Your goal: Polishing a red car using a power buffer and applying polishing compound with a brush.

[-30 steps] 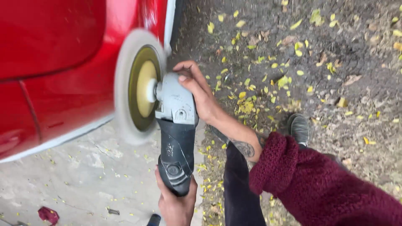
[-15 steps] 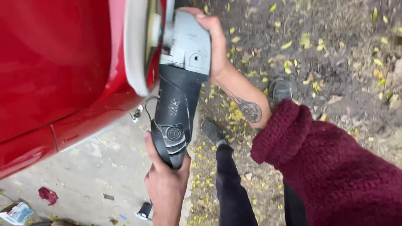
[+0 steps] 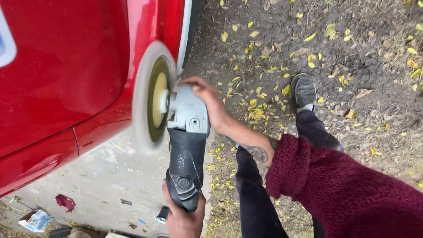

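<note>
Red car panel (image 3: 61, 75) looked glossy already; both hands, left hand (image 3: 183, 218) and right hand (image 3: 207, 103), gripped the polisher (image 3: 187, 150), its pad (image 3: 152, 99) spinning on the lower edge

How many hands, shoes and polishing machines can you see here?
Hands: 2, left hand and right hand
Shoes: 1, black shoe
Polishing machines: 1, polisher
Total: 4
</note>
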